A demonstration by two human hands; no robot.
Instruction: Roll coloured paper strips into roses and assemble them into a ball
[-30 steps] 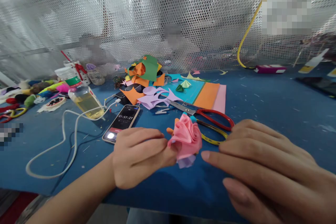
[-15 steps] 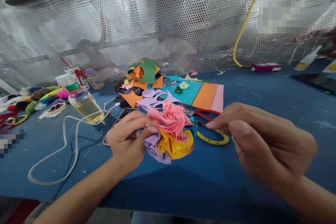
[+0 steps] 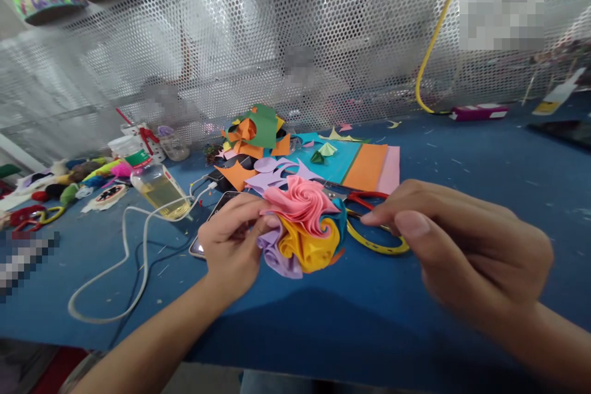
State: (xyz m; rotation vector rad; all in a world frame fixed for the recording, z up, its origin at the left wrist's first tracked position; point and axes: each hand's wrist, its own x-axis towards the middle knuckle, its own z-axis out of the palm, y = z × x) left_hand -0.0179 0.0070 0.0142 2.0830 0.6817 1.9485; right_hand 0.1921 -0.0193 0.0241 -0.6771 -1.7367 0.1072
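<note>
My left hand (image 3: 235, 240) is closed on a ball of folded paper roses (image 3: 302, 225), pink on top, yellow and lilac below, with a teal part behind. It holds the ball a little above the blue table (image 3: 462, 197). My right hand (image 3: 462, 246) hovers just right of the ball with its fingers curled and thumb forward; nothing shows in it. Red-handled scissors (image 3: 369, 200) and yellow-handled scissors (image 3: 378, 245) lie behind the hands.
Sheets of coloured paper (image 3: 364, 166) and cut scraps (image 3: 256, 132) lie at the table's middle. A phone (image 3: 217, 212) with a white cable (image 3: 133, 246), a bottle of yellow liquid (image 3: 154, 181) and pompoms (image 3: 78, 175) sit left. A perforated metal screen (image 3: 277, 43) closes the back.
My left hand turned the paper ball so the yellow and lilac roses now face me. My right hand lifted off the table, curled its fingers and came beside the ball.
</note>
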